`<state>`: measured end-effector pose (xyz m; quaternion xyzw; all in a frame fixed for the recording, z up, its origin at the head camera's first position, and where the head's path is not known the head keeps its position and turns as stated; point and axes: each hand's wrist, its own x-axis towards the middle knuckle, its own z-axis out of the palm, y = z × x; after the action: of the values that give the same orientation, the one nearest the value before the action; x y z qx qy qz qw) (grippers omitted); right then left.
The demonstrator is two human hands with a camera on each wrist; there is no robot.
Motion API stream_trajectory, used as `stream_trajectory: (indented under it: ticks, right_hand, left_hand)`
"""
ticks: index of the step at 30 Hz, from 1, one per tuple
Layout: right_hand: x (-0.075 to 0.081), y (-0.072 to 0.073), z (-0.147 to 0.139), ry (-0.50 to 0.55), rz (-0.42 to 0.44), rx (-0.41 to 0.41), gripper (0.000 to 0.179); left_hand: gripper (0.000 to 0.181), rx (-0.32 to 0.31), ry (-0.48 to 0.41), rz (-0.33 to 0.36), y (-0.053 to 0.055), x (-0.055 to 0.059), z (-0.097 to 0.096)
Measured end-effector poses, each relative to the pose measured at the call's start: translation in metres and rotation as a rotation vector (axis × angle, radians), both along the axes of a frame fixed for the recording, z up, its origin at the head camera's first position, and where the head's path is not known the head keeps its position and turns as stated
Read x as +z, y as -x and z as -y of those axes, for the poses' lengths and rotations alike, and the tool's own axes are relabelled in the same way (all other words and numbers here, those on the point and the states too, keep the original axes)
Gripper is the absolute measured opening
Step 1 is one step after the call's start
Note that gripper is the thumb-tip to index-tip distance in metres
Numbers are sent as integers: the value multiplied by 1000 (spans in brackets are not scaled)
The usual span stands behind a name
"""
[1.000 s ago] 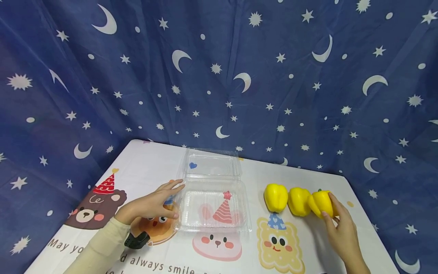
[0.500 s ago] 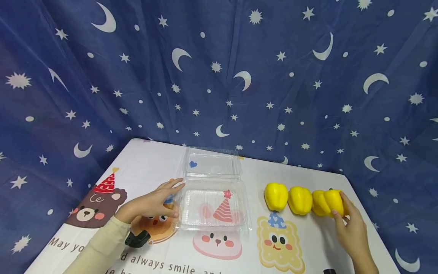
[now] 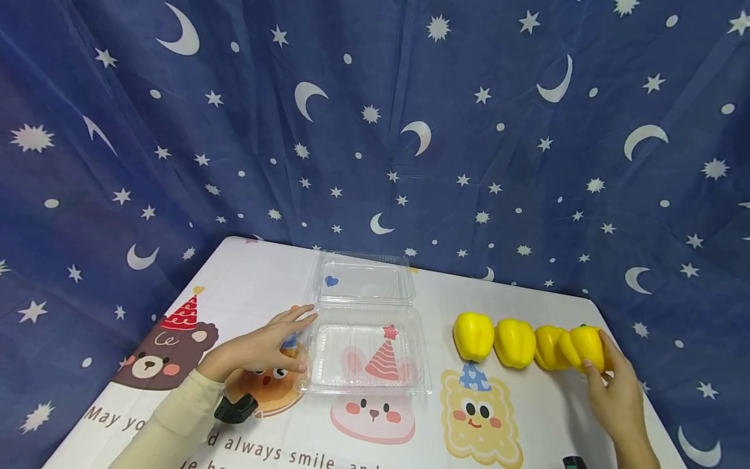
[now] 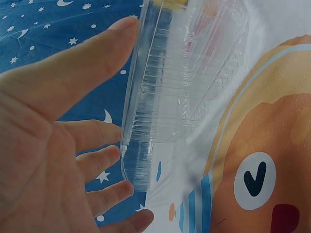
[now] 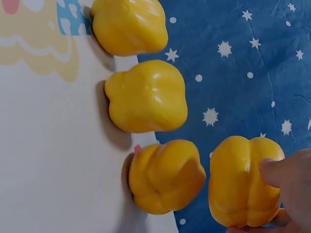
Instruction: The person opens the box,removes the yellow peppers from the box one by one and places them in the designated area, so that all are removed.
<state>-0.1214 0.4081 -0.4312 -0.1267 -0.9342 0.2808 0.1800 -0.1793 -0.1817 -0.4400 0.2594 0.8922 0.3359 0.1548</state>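
A clear plastic clamshell box (image 3: 369,348) lies unfolded on the table, its lid (image 3: 366,280) toward the back. My left hand (image 3: 263,345) is at the box's left side, fingers extended; in the left wrist view the thumb (image 4: 92,63) and fingertips meet its edge. At the right, my right hand (image 3: 618,391) holds a yellow bell pepper (image 3: 584,346) with a green stem, off the table. Three more yellow bell peppers stand in a row: one (image 3: 473,336) nearest the box, a middle one (image 3: 515,343), and one (image 3: 549,347) partly hidden behind the held pepper.
The table (image 3: 234,286) wears a white cloth printed with cartoon figures and words. A blue curtain (image 3: 363,130) with moons and stars hangs behind it. A black wrist device (image 3: 236,409) sits beside the left sleeve (image 3: 176,417).
My right hand has moved right with the held pepper, uncovering more of the row's rightmost pepper. The left hand and the box stay in place.
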Motion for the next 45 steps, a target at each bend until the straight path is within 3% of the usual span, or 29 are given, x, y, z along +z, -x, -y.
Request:
stream_trajectory:
  ticks: [16, 26, 39, 45]
  right_hand:
    - [-2, 7, -18, 48, 43, -136, 67]
    - [-14, 16, -32, 80, 72, -197, 65]
    - [-34, 25, -41, 130, 27, -192, 62]
    - [-42, 28, -44, 148, 58, -195, 61]
  left_hand:
    - [95, -3, 0, -4, 0, -2, 1]
    - [95, -6, 2, -7, 0, 0, 0]
    - [95, -7, -3, -7, 1, -3, 1]
    - [94, -3, -3, -7, 1, -3, 0]
